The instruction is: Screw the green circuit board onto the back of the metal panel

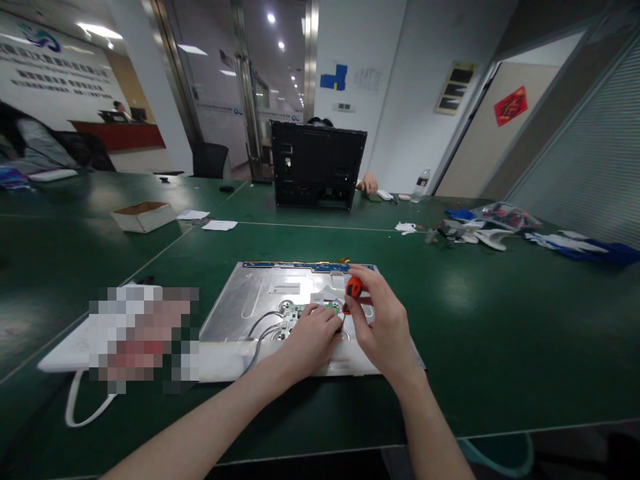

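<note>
A silver display panel (235, 303) lies back-up on the green table, a narrow blue circuit strip (280, 266) along its far edge. A green circuit board (289, 325) with dark cables sits at its middle. My left hand (313, 337) rests over the board's right part, fingers bent and close together; its fingertips are partly hidden, and whatever they pinch cannot be made out. My right hand (383, 320) grips an orange and black screwdriver (355, 287) by its handle. The screwdriver's shaft points down to the board's right edge, beside my left fingertips.
Left of the panel lies a white item (65, 350) with a strap, partly pixelated. Further off are an open box (144, 217), papers (220, 225) and a black monitor housing (320, 167). Another person's hand (369, 183) shows beside it. Bags and scraps (493, 230) lie right.
</note>
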Motion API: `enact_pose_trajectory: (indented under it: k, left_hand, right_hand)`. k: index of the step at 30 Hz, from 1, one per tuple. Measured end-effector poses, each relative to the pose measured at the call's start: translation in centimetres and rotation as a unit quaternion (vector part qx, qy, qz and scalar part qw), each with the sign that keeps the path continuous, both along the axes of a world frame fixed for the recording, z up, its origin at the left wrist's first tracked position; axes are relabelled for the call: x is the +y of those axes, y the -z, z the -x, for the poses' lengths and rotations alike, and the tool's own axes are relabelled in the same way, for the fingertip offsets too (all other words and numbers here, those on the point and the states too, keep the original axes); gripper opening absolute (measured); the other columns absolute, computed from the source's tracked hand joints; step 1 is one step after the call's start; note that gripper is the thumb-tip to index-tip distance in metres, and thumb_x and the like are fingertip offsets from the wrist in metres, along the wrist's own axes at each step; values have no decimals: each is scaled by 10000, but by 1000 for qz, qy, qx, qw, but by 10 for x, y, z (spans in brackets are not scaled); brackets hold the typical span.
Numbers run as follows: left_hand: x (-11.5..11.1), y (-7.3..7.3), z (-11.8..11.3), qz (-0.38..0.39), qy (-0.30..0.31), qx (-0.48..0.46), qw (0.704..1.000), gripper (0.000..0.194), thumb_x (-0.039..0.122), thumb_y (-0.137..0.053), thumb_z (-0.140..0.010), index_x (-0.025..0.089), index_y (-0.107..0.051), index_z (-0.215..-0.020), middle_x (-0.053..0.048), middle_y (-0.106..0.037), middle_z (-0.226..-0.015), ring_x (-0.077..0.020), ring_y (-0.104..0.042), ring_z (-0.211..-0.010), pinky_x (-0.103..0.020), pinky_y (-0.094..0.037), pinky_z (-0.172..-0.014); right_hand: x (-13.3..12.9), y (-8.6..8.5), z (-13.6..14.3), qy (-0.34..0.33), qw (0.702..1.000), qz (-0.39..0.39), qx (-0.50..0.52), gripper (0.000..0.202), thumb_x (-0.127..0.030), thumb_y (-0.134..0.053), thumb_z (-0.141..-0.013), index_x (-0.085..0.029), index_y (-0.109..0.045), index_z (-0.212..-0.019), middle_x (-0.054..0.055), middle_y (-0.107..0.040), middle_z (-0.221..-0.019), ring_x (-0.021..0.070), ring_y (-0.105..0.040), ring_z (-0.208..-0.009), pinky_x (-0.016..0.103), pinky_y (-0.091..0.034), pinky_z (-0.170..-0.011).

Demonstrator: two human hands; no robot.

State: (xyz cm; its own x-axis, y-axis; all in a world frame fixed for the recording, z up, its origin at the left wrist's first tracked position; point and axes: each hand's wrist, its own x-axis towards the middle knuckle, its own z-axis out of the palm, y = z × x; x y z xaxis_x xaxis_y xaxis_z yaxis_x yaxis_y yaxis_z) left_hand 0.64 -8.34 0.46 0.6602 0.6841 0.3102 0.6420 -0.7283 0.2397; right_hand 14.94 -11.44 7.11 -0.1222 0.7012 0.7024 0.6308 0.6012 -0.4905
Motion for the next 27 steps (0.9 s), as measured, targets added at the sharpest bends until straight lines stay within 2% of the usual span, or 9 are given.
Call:
enact_pose_trajectory:
  k: [8,19,27]
  left_hand:
    - [1,3,-1,1,-5,-3,1000,115,170,-489,-877,176,-573,-956,-64,-619,-954,-218,-559,-945,-400,-348,-936]
    - [-2,-3,1,6,-2,0,1000,144,151,-471,-853,183,-567,-956,-70,-611,-981,-224,-548,-966,-406,-342,-943]
    - [-2,-2,1,8,2,-1,1000,154,146,-460,-856,185,-564,-962,-67,-610,-978,-223,-550,-965,-409,-336,-949]
  right_hand:
    - [-1,-1,0,-2,1000,4,-14,428,-109,-442,-869,-249,-428,-1273,84,-529,-1237,215,-521,-1127,394,-518,-885]
    - [0,0,-1,-11,1000,5,-27,411,-140,-458,-874,-235,-433,-1272,90,-577,-1135,213,-583,-994,380,-549,-801]
    - [1,2,-1,-5,1000,-1,-23,407,-136,-459,-870,-240,-438,-1263,85,-577,-1128,208,-583,-989,380,-546,-804]
